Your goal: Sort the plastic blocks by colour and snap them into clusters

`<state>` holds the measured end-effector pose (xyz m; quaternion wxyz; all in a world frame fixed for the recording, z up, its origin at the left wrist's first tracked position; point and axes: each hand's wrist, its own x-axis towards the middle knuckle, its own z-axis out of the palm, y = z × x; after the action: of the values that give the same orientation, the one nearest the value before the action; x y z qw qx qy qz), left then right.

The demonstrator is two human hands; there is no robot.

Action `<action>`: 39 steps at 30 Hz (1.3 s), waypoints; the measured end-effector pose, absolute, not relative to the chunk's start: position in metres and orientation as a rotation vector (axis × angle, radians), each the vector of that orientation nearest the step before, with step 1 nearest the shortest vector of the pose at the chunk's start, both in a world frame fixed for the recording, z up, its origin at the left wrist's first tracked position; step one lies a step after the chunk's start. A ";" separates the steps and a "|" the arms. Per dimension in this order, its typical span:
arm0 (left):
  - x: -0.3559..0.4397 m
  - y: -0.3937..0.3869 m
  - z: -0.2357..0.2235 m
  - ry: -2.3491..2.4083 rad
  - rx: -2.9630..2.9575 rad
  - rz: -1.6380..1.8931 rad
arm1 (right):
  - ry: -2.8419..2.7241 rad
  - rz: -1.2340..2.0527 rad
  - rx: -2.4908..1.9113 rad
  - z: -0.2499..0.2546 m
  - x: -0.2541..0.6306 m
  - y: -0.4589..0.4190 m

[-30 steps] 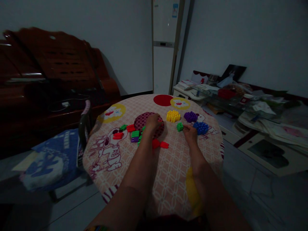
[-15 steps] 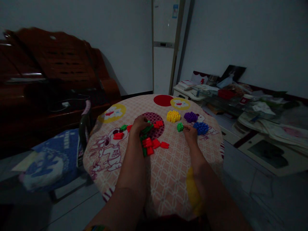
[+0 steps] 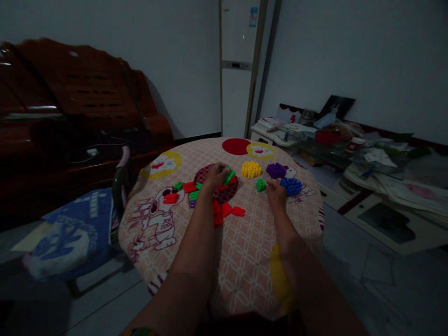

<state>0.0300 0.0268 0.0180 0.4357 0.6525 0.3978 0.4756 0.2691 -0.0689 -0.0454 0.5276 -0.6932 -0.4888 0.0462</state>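
Observation:
My left hand (image 3: 217, 176) is closed on a green plastic toy piece (image 3: 229, 176), held above red pieces on the dark pink dotted circle of the cloth. My right hand (image 3: 276, 192) has its fingers pinched together right beside a small cluster of green pieces (image 3: 261, 185); what lies between the fingertips is too small to make out. Around my left forearm lie scattered red pieces (image 3: 227, 209), with another red piece (image 3: 171, 199) and a green one (image 3: 178, 185) farther left. The forearm hides part of the pile.
Behind the green cluster stand yellow (image 3: 251, 170), purple (image 3: 276, 170) and blue (image 3: 291, 186) clusters. A patterned cloth covers the round table (image 3: 241, 261). A chair with a blue cover (image 3: 75, 233) is at left, a cluttered cabinet (image 3: 381, 205) at right.
My left hand has moved right and slightly away from me, carrying the green piece over the red ones. More green and purple pieces show left of the forearm. My right hand stays nearly still.

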 end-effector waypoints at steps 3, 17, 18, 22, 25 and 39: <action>0.052 0.019 0.021 0.905 1.759 1.046 | -1.153 -0.101 -1.622 -0.037 0.260 -0.075; 0.094 -0.001 0.017 0.932 1.573 0.952 | -1.687 -0.459 -1.363 -0.037 0.229 -0.078; 0.093 -0.002 0.019 0.842 1.526 0.930 | -1.663 -0.469 -1.379 -0.038 0.231 -0.078; 0.092 -0.007 0.025 0.673 1.605 0.862 | -1.577 -0.510 -1.432 -0.039 0.236 -0.079; 0.096 -0.008 0.026 0.739 1.791 0.943 | -1.549 -0.510 -1.434 -0.038 0.237 -0.079; 0.106 -0.010 0.006 1.268 2.123 0.754 | -0.938 0.031 -1.709 -0.039 0.266 -0.075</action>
<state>0.1062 -0.0098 0.0056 0.2747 0.7895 0.4717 0.2806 0.2664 -0.0745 -0.0389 0.5612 -0.7254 -0.3982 0.0132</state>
